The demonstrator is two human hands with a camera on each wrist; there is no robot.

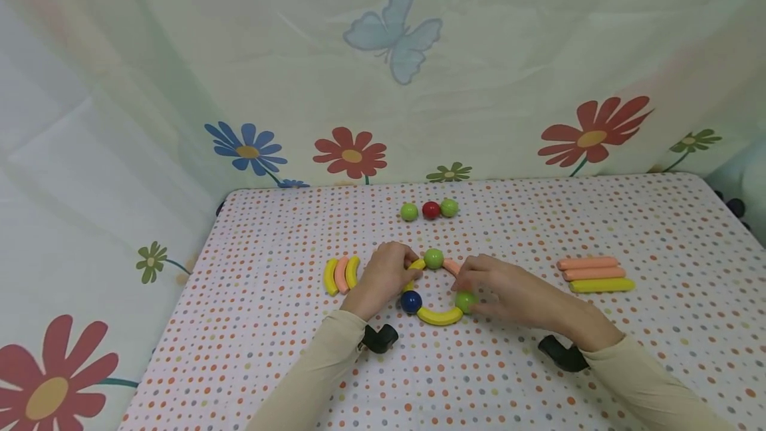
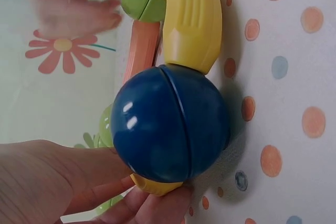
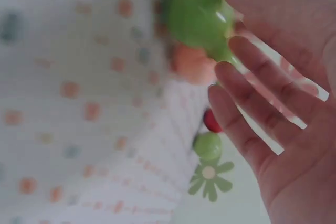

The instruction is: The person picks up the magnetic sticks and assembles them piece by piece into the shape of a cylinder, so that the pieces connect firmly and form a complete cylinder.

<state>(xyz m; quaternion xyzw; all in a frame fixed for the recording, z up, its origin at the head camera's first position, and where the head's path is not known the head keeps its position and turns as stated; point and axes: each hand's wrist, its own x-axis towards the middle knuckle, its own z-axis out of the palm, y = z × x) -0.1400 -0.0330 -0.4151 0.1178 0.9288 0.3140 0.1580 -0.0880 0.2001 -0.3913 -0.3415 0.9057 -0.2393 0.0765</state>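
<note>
A ring of toy balls and curved rods lies on the table. It has a blue ball [image 2: 170,124], a green ball [image 1: 433,258] at the far side, another green ball [image 3: 197,17] at the right, a yellow curved rod [image 1: 439,316] along the near side and an orange curved rod [image 1: 452,267] at the right. My left hand [image 1: 385,275] pinches the left yellow curved rod [image 2: 156,185], just beyond the blue ball; fingers partly hide it. Beside the right green ball, my right hand [image 1: 505,291] has its fingers extended and holds nothing. Whether its fingertips touch the ball I cannot tell.
Beyond the ring sit a red ball [image 1: 431,210] and two green balls [image 1: 409,211]. Yellow and orange curved rods [image 1: 341,275] lie left of my left hand. Orange and yellow straight rods [image 1: 598,274] lie at the right. A floral curtain [image 1: 479,85] hangs behind the table.
</note>
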